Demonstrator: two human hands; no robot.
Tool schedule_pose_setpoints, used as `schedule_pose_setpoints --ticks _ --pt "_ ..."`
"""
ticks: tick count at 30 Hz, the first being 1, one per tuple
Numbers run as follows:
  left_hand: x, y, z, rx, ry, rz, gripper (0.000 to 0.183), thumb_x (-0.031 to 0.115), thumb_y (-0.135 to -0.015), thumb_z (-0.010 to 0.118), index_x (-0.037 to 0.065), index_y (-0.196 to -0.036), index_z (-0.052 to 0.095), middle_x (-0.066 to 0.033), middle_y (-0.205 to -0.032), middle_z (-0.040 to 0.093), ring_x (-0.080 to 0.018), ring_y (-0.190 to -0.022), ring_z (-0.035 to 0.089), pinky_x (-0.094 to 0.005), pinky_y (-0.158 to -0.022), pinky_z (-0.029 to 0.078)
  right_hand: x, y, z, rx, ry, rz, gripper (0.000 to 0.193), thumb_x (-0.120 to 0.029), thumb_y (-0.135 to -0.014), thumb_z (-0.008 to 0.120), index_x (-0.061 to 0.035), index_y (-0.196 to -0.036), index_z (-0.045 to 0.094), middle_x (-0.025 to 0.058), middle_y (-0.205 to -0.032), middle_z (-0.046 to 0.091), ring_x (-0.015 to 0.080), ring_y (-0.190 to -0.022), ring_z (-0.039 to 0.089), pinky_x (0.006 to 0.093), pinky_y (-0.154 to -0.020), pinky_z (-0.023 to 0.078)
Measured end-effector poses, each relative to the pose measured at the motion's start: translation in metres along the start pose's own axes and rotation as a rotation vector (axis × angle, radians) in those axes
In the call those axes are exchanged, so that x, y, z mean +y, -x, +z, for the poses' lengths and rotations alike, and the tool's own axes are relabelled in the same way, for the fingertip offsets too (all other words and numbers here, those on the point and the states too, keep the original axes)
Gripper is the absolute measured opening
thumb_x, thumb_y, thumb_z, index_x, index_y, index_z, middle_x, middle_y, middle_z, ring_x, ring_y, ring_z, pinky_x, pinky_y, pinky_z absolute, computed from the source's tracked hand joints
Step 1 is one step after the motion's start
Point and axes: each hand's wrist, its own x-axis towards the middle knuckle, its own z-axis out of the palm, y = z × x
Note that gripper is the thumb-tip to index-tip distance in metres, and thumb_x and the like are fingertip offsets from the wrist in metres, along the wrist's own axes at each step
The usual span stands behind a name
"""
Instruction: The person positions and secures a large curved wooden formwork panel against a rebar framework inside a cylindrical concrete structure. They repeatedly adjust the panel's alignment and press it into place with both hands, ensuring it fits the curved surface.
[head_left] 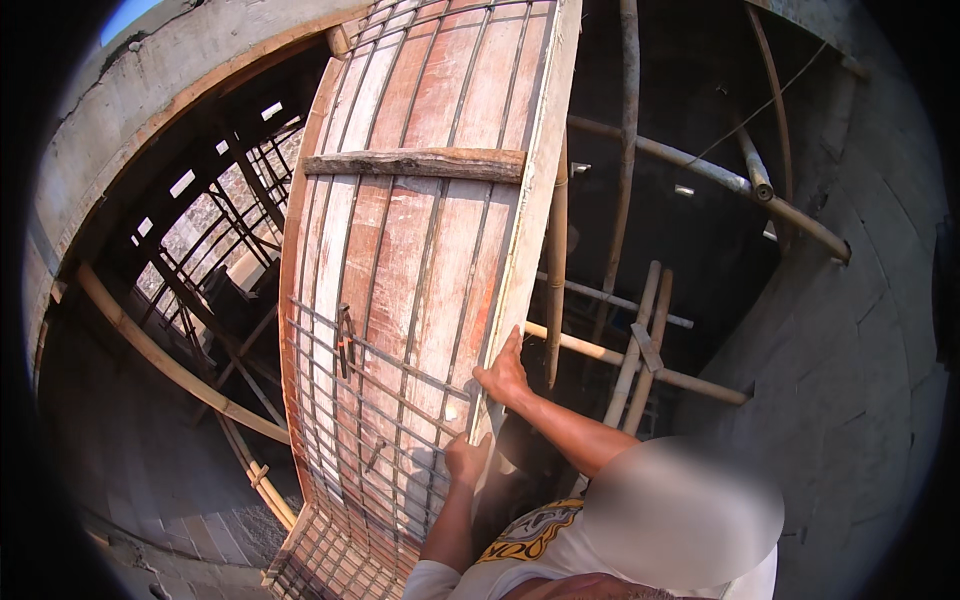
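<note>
Neither of my own hands shows in the head view. Close below me, a co-worker in a white shirt (440,580) leans over a long stair-like form of reddish boards (400,240). One of the co-worker's hands (503,378) grips the pale side board (535,225) on its right edge. The other hand (467,460) rests lower on that same edge, beside the steel bars. A grid of thin reinforcing bars (400,365) lies over the boards. A narrow dark tool, seemingly pincers (345,340), hangs on the bars.
A weathered wooden crosspiece (415,163) spans the form. Bamboo poles (690,165) and crossed props (640,345) stand in the dark opening at right. A curved concrete edge (130,120) runs along the left, with another bamboo pole (170,350) below it. A grey wall (840,380) rises at right.
</note>
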Motion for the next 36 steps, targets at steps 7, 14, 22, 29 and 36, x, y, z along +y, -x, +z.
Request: schedule_pose_setpoints --ticks 7,14,22,29,36 --pt "-0.002 0.003 0.018 0.161 0.107 0.027 0.063 0.044 -0.072 0.079 -0.009 -0.104 0.068 -0.0303 -0.097 0.068 -0.0425 -0.095 0.066 -0.0451 -0.086 0.051 0.01 -0.001 -0.02 -0.095 0.068 -0.074 0.126 -0.047 -0.075 0.074 0.0147 -0.147 -0.009 0.0376 -0.154 0.01 0.0446 -0.146 0.015 0.0409 -0.118 0.024" --pt "0.006 0.011 0.011 0.183 0.075 -0.027 0.065 0.043 -0.073 0.079 -0.011 -0.106 0.066 -0.0313 -0.1 0.067 -0.0437 -0.096 0.065 -0.0458 -0.087 0.051 -0.068 -0.064 -0.133 0.174 0.118 -0.287 0.13 -0.065 -0.072 0.073 0.0107 -0.15 0.002 0.0357 -0.154 0.016 0.0432 -0.145 0.02 0.0428 -0.118 0.024" --pt "0.004 0.005 0.018 0.15 0.064 -0.054 0.065 0.043 -0.076 0.077 -0.011 -0.109 0.064 -0.0327 -0.109 0.063 -0.0446 -0.105 0.061 -0.0458 -0.093 0.048 -0.193 -0.197 -0.205 0.393 0.013 -0.216 0.118 -0.054 -0.074 0.074 0.0069 -0.151 0.009 0.0367 -0.148 0.029 0.0458 -0.136 0.037 0.0462 -0.113 0.033" --pt "0.011 0.014 0.015 0.201 0.056 -0.042 0.055 0.041 -0.077 0.078 -0.006 -0.103 0.066 -0.0265 -0.102 0.065 -0.0435 -0.098 0.061 -0.0463 -0.088 0.048 -0.2 -0.218 -0.181 0.646 0.054 -0.08 0.074 -0.015 -0.086 0.063 -0.0041 -0.148 0.024 0.0236 -0.142 0.043 0.0425 -0.118 0.056 0.0471 -0.101 0.045" --pt "-0.004 0.013 0.03 0.23 0.107 0.037 0.039 0.033 -0.077 0.078 0.001 -0.096 0.068 -0.0206 -0.095 0.065 -0.0401 -0.094 0.061 -0.0467 -0.085 0.048 -0.199 -0.222 -0.181 0.692 0.119 -0.053 0.067 -0.016 -0.088 0.06 -0.0036 -0.147 0.03 0.0237 -0.135 0.052 0.0406 -0.117 0.058 0.0456 -0.1 0.046"
